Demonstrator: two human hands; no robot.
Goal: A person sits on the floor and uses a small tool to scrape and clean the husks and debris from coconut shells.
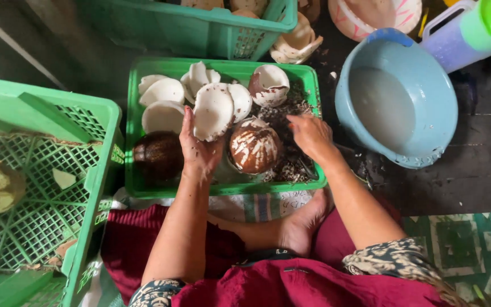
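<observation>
bare forearms, short patterned dark-and-cream sleeves, a maroon skirt, bare feet.

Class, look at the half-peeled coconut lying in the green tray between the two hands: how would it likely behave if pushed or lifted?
The coconut looks round, so it would probably roll if pushed, though the peelings around it may slow it. Its patchy brown skin suggests a rough, grippable surface. It seems solid and stiff, likely heavy for its size, unlike the thin white pieces nearby.

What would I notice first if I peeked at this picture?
Probably the white coconut pieces piled in the green tray in the middle, where the left hand holds one big white piece and the right hand rests on the dark peelings. Next, the blue basin of cloudy water at the right.
</observation>
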